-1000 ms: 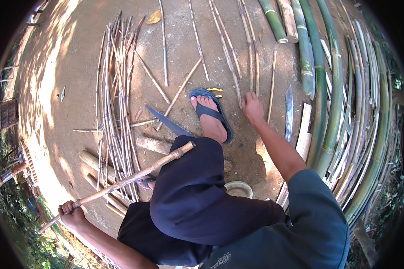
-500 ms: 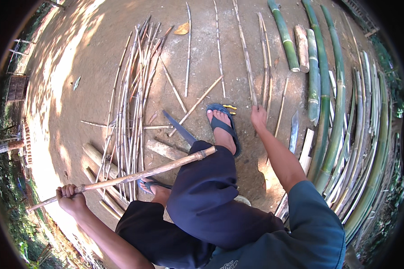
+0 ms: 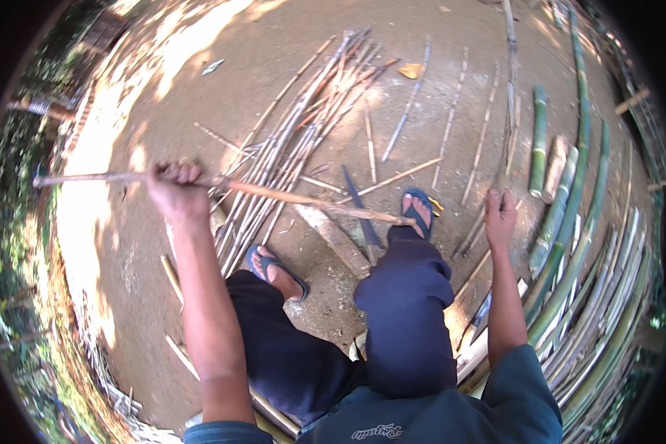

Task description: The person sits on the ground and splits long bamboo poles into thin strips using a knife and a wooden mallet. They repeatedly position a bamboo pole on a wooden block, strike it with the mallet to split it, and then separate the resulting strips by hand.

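Observation:
My left hand point(image 3: 177, 194) is closed around a long brown bamboo stick point(image 3: 296, 195), held up crosswise. The stick's thicker end lies over my right knee in the picture; whether it touches cannot be told. My right hand point(image 3: 500, 214) grips the near end of a thin bamboo stick point(image 3: 511, 81) that stretches away along the ground. Between my feet, a saw blade point(image 3: 357, 200) lies beside a pale log point(image 3: 333, 235). Beyond my left foot is a loose pile of thin brown bamboo sticks point(image 3: 296, 137), partly crossed by the held stick.
Several single thin sticks point(image 3: 409, 100) lie spaced apart on the dirt ahead. Thick green bamboo poles point(image 3: 584, 103) and short cut pieces point(image 3: 539, 140) lie at the right, with many split strips point(image 3: 607, 296) nearer me. A yellow leaf point(image 3: 410, 70) lies farther out.
My left hand has risen and moved forward, lifting the bamboo stick from its slant to nearly level. My view has shifted, so the ground things appear farther right. The right hand keeps its thin stick.

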{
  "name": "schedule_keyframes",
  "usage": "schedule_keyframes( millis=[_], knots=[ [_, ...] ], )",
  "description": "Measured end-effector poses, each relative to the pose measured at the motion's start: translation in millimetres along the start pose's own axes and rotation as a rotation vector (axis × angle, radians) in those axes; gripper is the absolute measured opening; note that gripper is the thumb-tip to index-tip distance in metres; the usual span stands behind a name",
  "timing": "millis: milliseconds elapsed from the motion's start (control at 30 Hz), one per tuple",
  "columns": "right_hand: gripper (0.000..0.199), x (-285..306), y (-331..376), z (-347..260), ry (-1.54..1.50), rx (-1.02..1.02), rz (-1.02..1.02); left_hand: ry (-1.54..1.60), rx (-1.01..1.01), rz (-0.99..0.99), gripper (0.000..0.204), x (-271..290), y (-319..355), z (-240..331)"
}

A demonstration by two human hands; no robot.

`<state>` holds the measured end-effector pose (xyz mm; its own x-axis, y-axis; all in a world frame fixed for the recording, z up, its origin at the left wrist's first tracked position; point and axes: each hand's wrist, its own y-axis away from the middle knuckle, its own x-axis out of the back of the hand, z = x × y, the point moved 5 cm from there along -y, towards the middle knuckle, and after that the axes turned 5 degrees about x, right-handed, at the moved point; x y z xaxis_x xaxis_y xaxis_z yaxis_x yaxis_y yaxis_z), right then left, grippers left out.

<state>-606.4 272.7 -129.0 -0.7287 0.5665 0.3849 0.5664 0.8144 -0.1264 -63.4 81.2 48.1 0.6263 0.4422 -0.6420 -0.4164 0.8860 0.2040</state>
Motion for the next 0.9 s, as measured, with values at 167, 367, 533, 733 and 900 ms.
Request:
schedule_keyframes(
  millis=[167,367,533,733,900],
  knots=[
    [0.024,-33.9,-30.7,-114.0,-0.107,0.271,-0.163,0.088,0.03,-0.051,0.024,1.6,-5.9,-2.1],
    [0.03,-113.4,-14.4,-251.5,0.133,0.466,-0.617,0.163,0.011,-0.235,0.033,-0.2,4.6,13.4],
    [0.035,-175.6,11.3,-263.5,0.231,0.58,-0.927,0.291,0.085,-0.287,0.04,-9.9,26.8,25.0],
    [0.049,-178.5,61.5,-265.8,0.129,0.816,-0.873,0.39,0.126,-0.351,0.03,32.7,-8.3,37.9],
    [0.056,-153.8,101.6,-292.2,0.44,0.936,-0.885,0.381,0.138,-0.194,0.026,44.5,-1.2,42.6]
  ],
)
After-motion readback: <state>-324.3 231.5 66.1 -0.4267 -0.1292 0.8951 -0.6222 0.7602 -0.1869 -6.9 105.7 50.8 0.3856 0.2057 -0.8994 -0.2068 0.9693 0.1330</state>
